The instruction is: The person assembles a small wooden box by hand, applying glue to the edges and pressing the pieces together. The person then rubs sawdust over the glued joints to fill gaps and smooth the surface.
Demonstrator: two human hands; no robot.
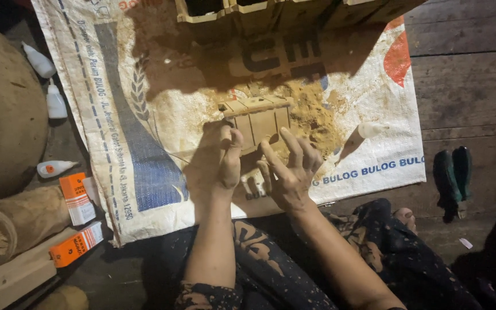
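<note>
Small slatted wooden box point(258, 121) lies on woven sack point(144, 143) amid sawdust pile point(311, 117). Left hand point(220, 156) curled, thumb pressing box's near edge; right hand point(290, 166) spread, fingers splayed just beside box. Advice: brace box firmly, keep fingers off slat joints.

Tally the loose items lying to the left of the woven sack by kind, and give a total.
White squeeze bottles: 3
Orange-and-white boxes: 2
Hollow wooden log: 1
Total: 6
</note>
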